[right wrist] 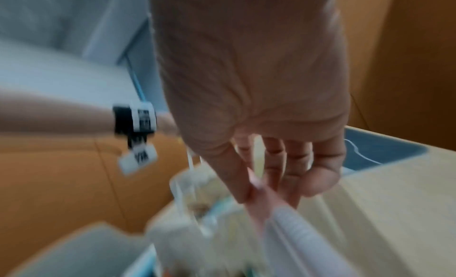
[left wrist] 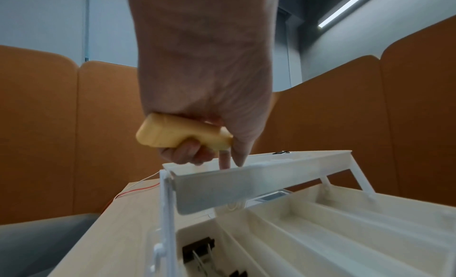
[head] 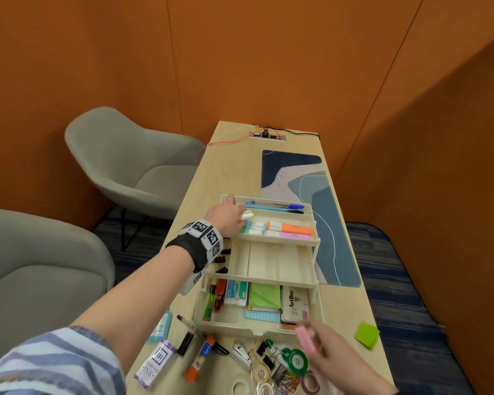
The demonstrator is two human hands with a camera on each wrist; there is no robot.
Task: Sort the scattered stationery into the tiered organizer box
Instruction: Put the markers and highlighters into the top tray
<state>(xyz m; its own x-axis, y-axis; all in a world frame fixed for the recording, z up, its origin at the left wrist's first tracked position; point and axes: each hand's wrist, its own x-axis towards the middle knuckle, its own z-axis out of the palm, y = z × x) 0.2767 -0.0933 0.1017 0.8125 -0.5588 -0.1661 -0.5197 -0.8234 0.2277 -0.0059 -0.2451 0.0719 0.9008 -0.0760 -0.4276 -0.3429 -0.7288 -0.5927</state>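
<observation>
your left hand (head: 223, 216) is over the left end of the tiered organizer box (head: 258, 327), at its top tier, fingers curled round a yellow highlighter (left wrist: 182, 134). in the left wrist view one fingertip touches the tier's rim, and the marker is crosswise in your fist above it. i judge you hold it there because that tier already takes markers: teal-capped highlighters (head: 254, 227), an orange highlighter (head: 293, 228) and a pink highlighter (head: 290, 236) lie along it, so the yellow one belongs beside them. behind them the back slot holds blue pens (head: 277, 206).

the middle tier (head: 268, 260) shows three bare compartments, stepped forward so each level stays reachable. black binder clips (head: 221, 260) lie in a slot at the box's left side, just left of this tier. the bottom tray carries a green sticky-note pad (head: 265, 296) and an artline box (head: 293, 305).

your right hand (head: 330, 362) is at the front right corner of the box, pinching a pink stick-like item (head: 305, 336); blur hides what it is exactly, though the thumb and fingers close on it in the right wrist view. it looks bound for the box.

in front of the box the unsorted stationery lies loose: a stamp pad ink carton (head: 154, 363), a glue stick (head: 201, 356), a green tape dispenser (head: 295, 362). right of the box lies a green sticky-note block (head: 367, 334).

all this rests on a narrow pale wood table (head: 234, 166), with a blue patterned desk mat (head: 311, 201) beyond the box and a power strip (head: 267, 135) at the far end. grey armchairs (head: 120, 158) stand left of the table, orange padded walls (head: 240, 52) enclose the booth.
</observation>
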